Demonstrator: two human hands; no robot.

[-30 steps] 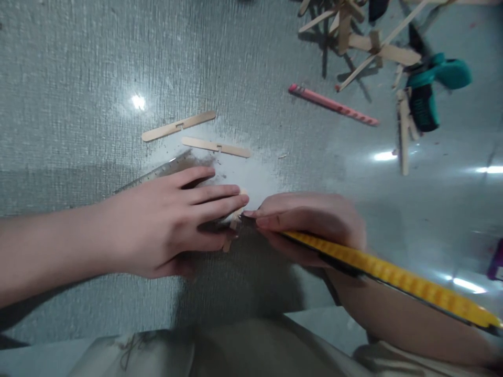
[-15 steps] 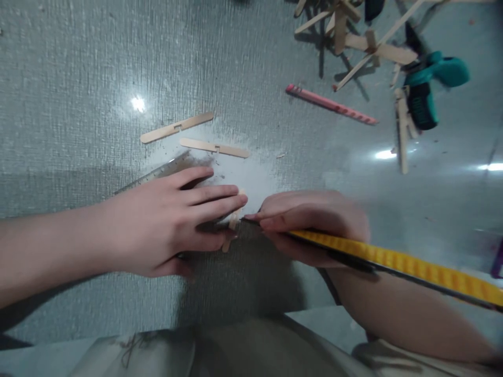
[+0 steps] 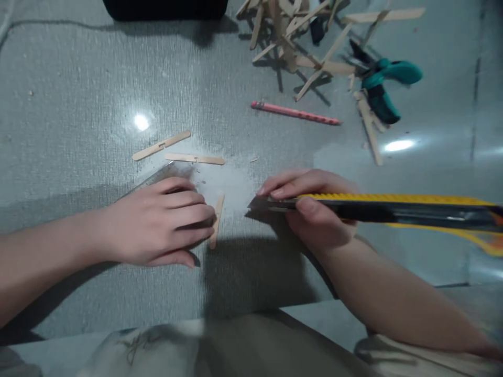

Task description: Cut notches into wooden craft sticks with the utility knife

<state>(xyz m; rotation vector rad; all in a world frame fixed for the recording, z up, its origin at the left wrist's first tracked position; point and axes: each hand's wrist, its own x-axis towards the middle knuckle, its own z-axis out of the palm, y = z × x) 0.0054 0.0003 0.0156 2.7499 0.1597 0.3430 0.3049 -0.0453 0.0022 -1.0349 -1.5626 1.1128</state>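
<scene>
My right hand (image 3: pixel 314 207) is wrapped round a yellow and black utility knife (image 3: pixel 408 212), its blade pointing left just above the table. To its left, my left hand (image 3: pixel 173 222) lies palm down, fingers slightly curled and apart, with fingertips at the edge of a short wooden stick (image 3: pixel 217 222). Beyond that hand lie two notched wooden sticks, one tilted (image 3: pixel 147 152) and one nearly level (image 3: pixel 210 159). A clear ruler (image 3: pixel 155 174) is partly hidden under the left hand.
A pink pencil (image 3: pixel 294 112) lies beyond my right hand. Teal-handled pliers (image 3: pixel 383 107) and a pile of wooden sticks (image 3: pixel 288 52) are at the upper right. A black object (image 3: pixel 165 8) and a cable (image 3: pixel 58 22) are at the top left.
The knife has lifted away from the short stick and turned to show its side. My left fingers have curled and drawn back, uncovering more of that stick. The view has shifted.
</scene>
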